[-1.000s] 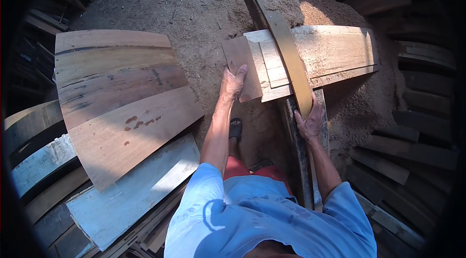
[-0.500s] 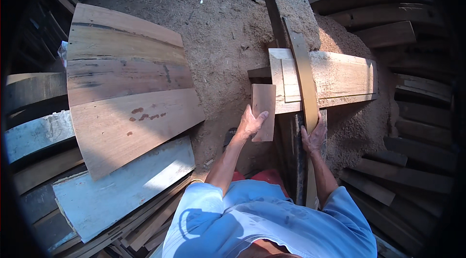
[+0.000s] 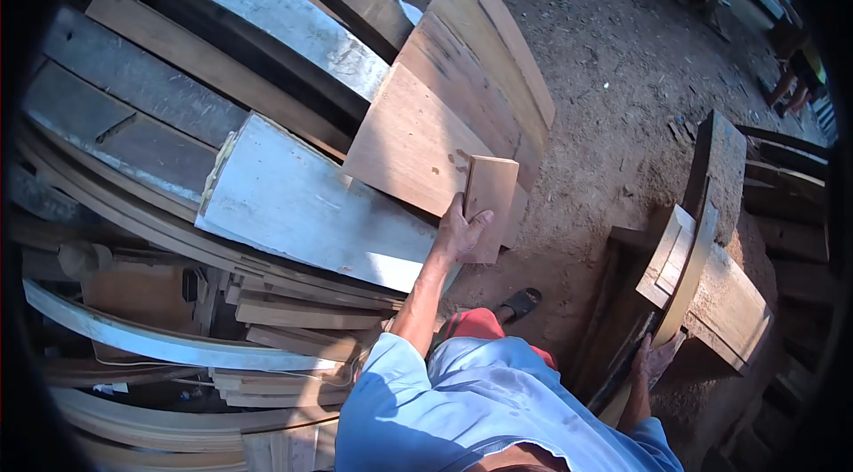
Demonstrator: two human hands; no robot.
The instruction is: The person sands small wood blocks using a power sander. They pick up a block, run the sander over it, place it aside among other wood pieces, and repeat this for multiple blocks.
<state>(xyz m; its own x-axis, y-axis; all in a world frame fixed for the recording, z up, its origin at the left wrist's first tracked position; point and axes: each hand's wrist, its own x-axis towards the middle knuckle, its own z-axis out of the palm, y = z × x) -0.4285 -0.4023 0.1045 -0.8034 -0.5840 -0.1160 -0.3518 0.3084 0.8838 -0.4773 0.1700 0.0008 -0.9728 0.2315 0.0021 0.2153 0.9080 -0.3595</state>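
Note:
My left hand grips a short flat piece of wood by its left edge, thumb across its face. The piece hangs in front of the lower corner of a wide panel of joined boards. On the right, my right hand is wrapped round the near part of a long narrow wooden strip. That strip lies across a pale wooden panel, which rests across a thick dark beam dusted with sawdust. Some fingers of my right hand are hidden by the strip.
Below the joined panel lies a white-painted board. Stacked planks and a curved white-edged plank fill the left. Sawdust-strewn ground stretches between the stacks. A person's legs show at the far right.
My view has turned left, so the beam and pale panel now sit at the right edge. My left hand has carried the short piece leftward, over to the joined panel. My right hand stays on the strip.

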